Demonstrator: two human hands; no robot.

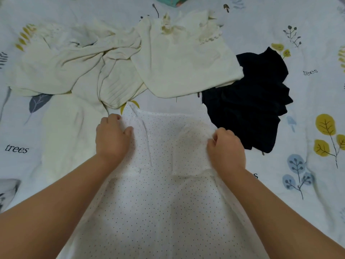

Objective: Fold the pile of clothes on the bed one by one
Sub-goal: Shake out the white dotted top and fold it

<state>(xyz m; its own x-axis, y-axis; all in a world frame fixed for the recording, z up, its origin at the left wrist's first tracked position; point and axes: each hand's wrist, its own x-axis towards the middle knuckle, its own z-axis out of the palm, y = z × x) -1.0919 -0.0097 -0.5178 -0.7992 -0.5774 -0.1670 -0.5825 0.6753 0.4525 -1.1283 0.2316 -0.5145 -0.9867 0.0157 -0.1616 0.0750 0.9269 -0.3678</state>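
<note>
Item in hand: one white dotted garment [158,202], laid flat on the bed [317,212] directly before me, its long axis running from my body away toward the top end, where the shoulders lay farthest from me. My left hand [112,139] had its fingers curled over the garment's far left shoulder edge, thumb pressed against the cloth; my right hand [226,148] pinched the right shoulder edge, where a sleeve or flap [190,146] lay already turned inward over the body. Both hands sat level with one another on opposite sides of the upper part, so the cloth lay between them and below them toward me; I judged neither hand nearer than the other, and the next fold would likely turn on carrying a side edge across that long axis. Awaiting folding, beyond the hands: a crumpled cream garment [74,68] at far left, a second cream top [183,66] beside it with its hem overlapping the first, and a dark navy garment [255,103] to the right, touching the dotted garment's right shoulder. A pale cream piece [65,137] lay flat just left of my left hand; whether it was folded I could not tell. Containers: none seen. A teal object [171,1] showed at the top edge, too cropped to identify.
</note>
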